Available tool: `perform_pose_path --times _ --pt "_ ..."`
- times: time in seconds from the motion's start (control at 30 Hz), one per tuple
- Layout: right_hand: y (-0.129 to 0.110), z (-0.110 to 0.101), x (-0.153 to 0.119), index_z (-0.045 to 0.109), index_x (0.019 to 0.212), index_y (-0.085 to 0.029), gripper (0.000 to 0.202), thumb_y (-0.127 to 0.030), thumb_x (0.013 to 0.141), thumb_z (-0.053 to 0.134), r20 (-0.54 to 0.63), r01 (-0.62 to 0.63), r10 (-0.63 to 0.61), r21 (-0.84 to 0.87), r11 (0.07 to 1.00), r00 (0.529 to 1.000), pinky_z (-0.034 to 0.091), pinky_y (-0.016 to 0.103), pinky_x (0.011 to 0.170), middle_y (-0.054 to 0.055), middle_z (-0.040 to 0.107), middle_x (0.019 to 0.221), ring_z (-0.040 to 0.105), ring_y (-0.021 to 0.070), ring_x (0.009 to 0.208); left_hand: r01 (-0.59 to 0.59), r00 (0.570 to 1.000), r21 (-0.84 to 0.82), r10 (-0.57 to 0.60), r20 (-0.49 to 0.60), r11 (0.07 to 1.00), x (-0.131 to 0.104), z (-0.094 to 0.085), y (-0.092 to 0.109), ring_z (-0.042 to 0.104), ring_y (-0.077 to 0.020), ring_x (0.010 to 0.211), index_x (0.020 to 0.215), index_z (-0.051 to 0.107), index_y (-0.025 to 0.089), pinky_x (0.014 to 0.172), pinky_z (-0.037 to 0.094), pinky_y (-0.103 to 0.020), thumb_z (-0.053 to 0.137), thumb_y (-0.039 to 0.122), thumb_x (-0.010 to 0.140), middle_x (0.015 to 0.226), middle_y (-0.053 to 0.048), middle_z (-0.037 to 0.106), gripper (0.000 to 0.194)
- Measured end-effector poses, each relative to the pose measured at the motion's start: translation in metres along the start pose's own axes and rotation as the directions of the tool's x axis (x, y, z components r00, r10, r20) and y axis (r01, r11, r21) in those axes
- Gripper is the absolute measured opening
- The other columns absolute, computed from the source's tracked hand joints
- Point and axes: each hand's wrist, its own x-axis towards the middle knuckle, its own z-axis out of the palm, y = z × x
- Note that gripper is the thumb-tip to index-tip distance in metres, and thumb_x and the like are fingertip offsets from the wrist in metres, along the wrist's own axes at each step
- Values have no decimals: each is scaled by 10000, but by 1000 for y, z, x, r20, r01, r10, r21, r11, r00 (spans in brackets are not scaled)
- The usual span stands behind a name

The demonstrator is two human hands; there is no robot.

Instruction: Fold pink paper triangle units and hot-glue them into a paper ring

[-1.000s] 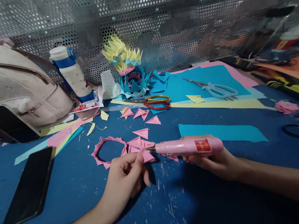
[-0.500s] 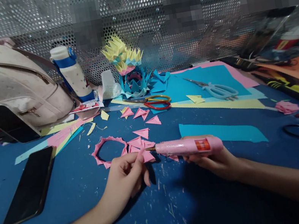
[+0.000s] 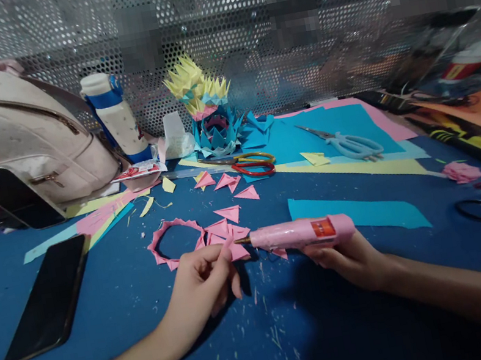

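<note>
Presently, the left hand (image 3: 209,281) is pinching a small pink paper piece (image 3: 230,242) between thumb and fingers, and the right hand (image 3: 357,262) is gripping a pink glue gun (image 3: 292,235) by its lower part. The gun is lying sideways in the air above the blue surface (image 3: 152,310), and its metal nozzle (image 3: 242,240) is pointing to the pinched piece; whether they are touching, I cannot tell. Just beyond the left fingers, loose pink triangles (image 3: 228,215) are resting near a pink paper ring (image 3: 154,245). A blue paper strip (image 3: 386,215) is lying behind the gun.

In my judgement, the paper piece is being very light, with crisp folds but soft points, so it is asking for a gentle pinch at the edge, apart from the nozzle. The ring is probably bending easily and is needing careful support from outside. The gun is seeming moderately heavy, with a smooth, shiny body, perhaps a little slippery; the handle is offering the safer hold, because the nozzle may be hot.

About writing, the gun is showing an orange-red label (image 3: 323,228), and a packet (image 3: 139,170) is carrying red print, but their letters are appearing too small for reading. The backpack (image 3: 19,138) is bearing a metal plate, also unreadable.
</note>
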Motion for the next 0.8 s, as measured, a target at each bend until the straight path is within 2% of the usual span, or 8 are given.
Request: perform_pose_path --times 0.27,0.53,0.67,0.8 --pt "-1 0 0 632 787 -177 416 -525 972 498 -10 27 -28 -39 999 1000 445 242 507 -15 502 542 453 123 494 -13 1000 -18 13 5 1000 1 0 1 279 -36 294 577 598 143 339 170 -183 517 586 932 367 47 406 574" --pt "-1 0 1 547 685 -198 440 -541 959 512 -31 36 -37 -52 998 999 426 238 474 -24 462 523 410 113 464 -11 1000 -24 11 7 1000 1 0 -1 276 -33 294 582 591 143 332 169 -179 514 581 936 377 48 418 568" --pt "2 -1 -1 582 716 -183 394 -512 933 576 -38 6 -7 -29 1000 999 386 214 436 -9 511 575 415 102 477 -10 1000 -20 10 12 1000 1 -1 -1 274 -33 293 577 585 146 330 167 -183 523 599 923 372 46 420 573" --pt "3 -3 -1 638 801 -158 388 -477 979 509 -7 28 -28 -39 999 1000 383 199 431 27 601 670 436 91 484 -8 1000 -33 8 13 999 1 0 -1 279 -32 292 572 576 148 328 164 -183 538 612 909 377 43 428 574"
